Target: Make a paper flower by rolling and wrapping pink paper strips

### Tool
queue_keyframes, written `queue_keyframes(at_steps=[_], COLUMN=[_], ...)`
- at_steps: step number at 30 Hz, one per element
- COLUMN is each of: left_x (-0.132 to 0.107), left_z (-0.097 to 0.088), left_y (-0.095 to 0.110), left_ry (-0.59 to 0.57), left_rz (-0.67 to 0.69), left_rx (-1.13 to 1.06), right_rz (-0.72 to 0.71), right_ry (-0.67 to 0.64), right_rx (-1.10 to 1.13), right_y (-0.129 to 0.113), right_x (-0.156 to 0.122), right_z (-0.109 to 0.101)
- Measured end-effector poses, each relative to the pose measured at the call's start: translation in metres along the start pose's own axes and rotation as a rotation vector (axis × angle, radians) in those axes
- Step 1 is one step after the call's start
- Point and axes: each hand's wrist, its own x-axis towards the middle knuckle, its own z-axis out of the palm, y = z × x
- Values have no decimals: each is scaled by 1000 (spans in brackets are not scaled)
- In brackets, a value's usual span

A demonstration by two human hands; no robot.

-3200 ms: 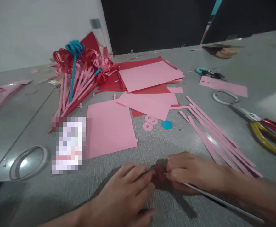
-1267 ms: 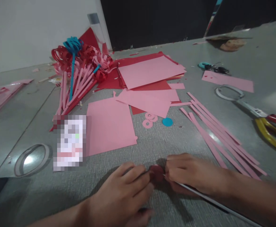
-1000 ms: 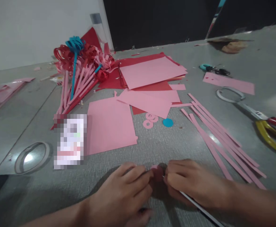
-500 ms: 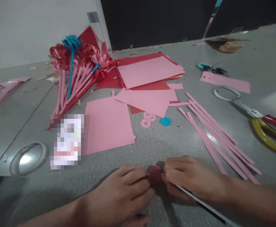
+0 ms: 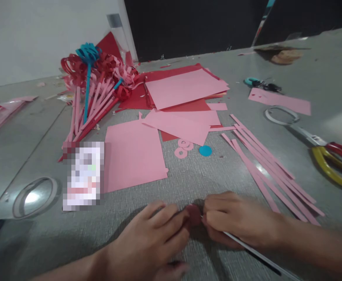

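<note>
Both hands [image 5: 188, 230] unmoved on paper coil [image 5: 193, 215]

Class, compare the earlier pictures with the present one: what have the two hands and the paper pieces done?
Almost nothing moved. The left hand and right hand still pinch the small dark-red rolled paper coil on the thin white stick, at the same spot. The pink paper strips and the yellow-handled scissors stayed put.

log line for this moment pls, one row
left hand: pinching red paper coil | right hand: on coil, gripping thin rod | nearby: pink strips, scissors
</note>
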Motion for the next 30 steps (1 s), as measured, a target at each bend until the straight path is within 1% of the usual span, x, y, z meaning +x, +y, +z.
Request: queue_keyframes(at_steps=[5,9,12,17,20,22,30], left_x=[1,2,1,0,-1,-1,-1], left_z=[-1,-1,-1,0,1,0,0], left_y=[1,3,3,2,1,0,-3], left_ry=[17,26,4,6,20,29,19], left_rz=[-14,-30,-30,54,106,117,28], left_rx=[-26,-19,-2,-9,-16,-20,11], right_rz=[-8,1,5,63,36,18,-2], right_ry=[8,-8,3,-73,-38,-23,-21], right_rx=[-7,42,52,75,41,24,28], right_y=[-1,-2,-3,-4,-2,0,0], right_x=[1,1,2,3,2,1,1], right_z=[-1,-3,-5,-6,-3,-1,-1])
